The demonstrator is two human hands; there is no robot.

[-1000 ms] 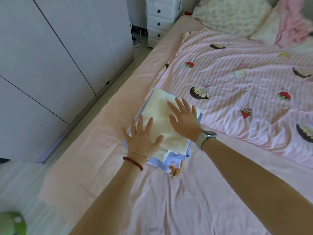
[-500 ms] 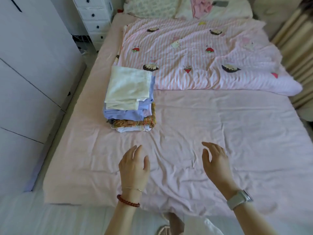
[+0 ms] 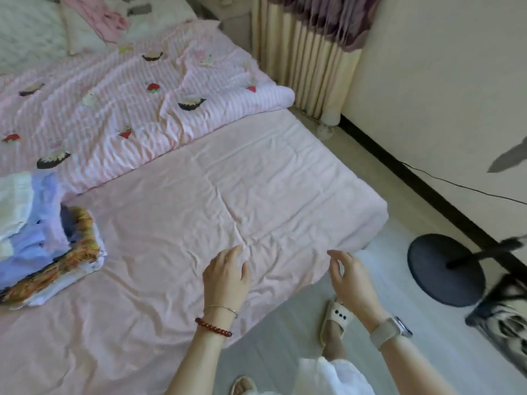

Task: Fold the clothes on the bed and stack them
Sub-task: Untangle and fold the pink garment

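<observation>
A stack of folded clothes [image 3: 37, 232] lies at the left edge of the view on the pink bed sheet [image 3: 216, 206]; a cream piece is on top, lilac and blue pieces below, an orange patterned one near the bottom. My left hand [image 3: 226, 276], with a red bead bracelet, hovers over the sheet near the bed's foot edge, fingers apart, holding nothing. My right hand [image 3: 349, 276], with a watch on the wrist, is beyond the bed's corner over the floor, fingers loosely spread and empty. Both hands are well to the right of the stack.
A pink striped quilt [image 3: 137, 104] with cartoon prints covers the far half of the bed, pillows [image 3: 31, 32] behind it. A round black stand base [image 3: 446, 269] sits on the floor at right. Curtains [image 3: 308, 52] and a wall border the bed's right side. My slippered foot [image 3: 336, 317] is below.
Both hands have left the stack and drawn back to the foot of the bed. The view has swung right, so the stack now sits at the far left.
</observation>
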